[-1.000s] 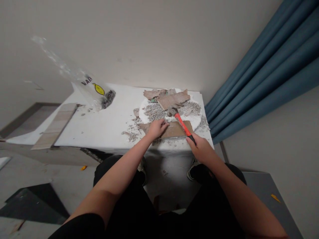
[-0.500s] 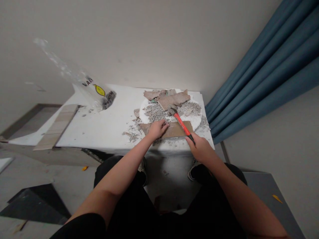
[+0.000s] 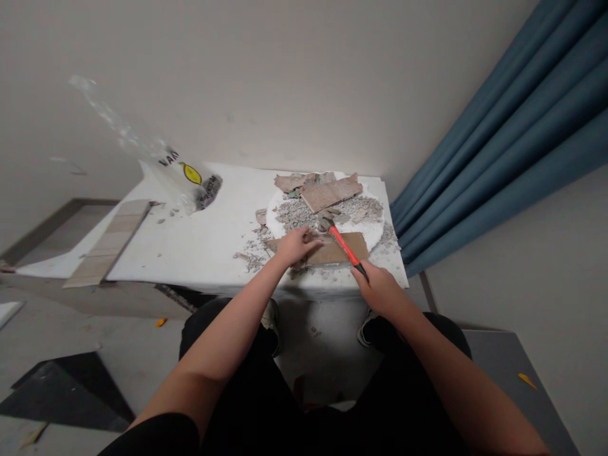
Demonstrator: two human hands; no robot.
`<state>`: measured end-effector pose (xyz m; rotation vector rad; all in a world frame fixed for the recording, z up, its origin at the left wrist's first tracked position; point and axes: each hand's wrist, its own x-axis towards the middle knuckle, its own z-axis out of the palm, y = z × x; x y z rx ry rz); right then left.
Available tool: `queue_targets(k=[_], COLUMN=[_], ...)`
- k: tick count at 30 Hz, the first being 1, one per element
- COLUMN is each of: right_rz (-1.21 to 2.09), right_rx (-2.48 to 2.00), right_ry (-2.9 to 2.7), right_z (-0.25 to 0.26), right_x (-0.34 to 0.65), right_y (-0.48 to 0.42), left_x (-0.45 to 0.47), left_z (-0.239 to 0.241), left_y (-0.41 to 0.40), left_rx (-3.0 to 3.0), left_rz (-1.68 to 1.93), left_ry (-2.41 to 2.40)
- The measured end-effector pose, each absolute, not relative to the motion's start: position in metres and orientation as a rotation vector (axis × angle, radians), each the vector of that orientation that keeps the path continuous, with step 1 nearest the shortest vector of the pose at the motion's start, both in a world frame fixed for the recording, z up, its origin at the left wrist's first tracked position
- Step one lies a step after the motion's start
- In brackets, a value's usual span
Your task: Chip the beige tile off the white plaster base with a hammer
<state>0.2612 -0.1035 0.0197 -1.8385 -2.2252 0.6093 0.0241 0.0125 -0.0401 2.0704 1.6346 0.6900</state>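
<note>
Closed firmly around the dark end of the red-handled hammer (image 3: 346, 246), my right hand (image 3: 382, 288) sits at the near edge of the white tabletop (image 3: 209, 240). From my grip the hammer slants far and left, its handle passing over the brown board (image 3: 327, 254), with its metal head just past the board's far edge; whether the head touches anything, I cannot tell. To the left, my left hand (image 3: 297, 246) lies over the board's left part, fingers partly curled with the tips toward the right; I cannot tell whether they pinch it or only rest there. Grey fragments (image 3: 294, 214) spread beyond my left hand on a round white sheet (image 3: 377, 231), and a broken tan slab (image 3: 331, 191) lies farther off, past the hammer head. Well to the left stands a clear plastic bag (image 3: 185, 183).
</note>
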Motion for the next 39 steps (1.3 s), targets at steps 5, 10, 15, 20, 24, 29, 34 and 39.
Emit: queue_targets(k=[5,10,15,20,24,29,34,39], right_rz=[0.66,0.616,0.679,0.689,0.723,0.767,0.762,0.763], right_rx=[-1.857,-1.856,-1.823,-1.808,-1.828,-1.812,-1.826,-1.811], right_ry=[-2.278,-2.25,-2.282,-2.153,-2.118,-2.129,-2.155,-2.148], right_z=[0.013,0.01,0.01,0.01,0.004,-0.002,-0.004,-0.002], right_x=[0.259,0.257,0.259,0.272,0.281,0.28,0.279,0.279], right_y=[-0.103,-0.103,-0.103,-0.092,-0.084,-0.082,-0.082,-0.082], left_x=[0.009,0.016,0.028,0.039,0.047,0.056,0.057,0.041], left_z=[-0.028,-0.03,-0.03,-0.03,-0.034,-0.037,-0.038,-0.031], left_y=[0.017,0.021,0.022,0.024,0.029,0.034,0.042,0.043], left_rx=[1.774,1.136,0.67,0.405,0.382,0.767,1.089,1.351], left_rz=[0.982,1.161,1.127,1.195,1.26,1.339,1.342,1.318], left_ry=[1.641,1.318,0.954,0.916,0.988,1.077,1.174,1.548])
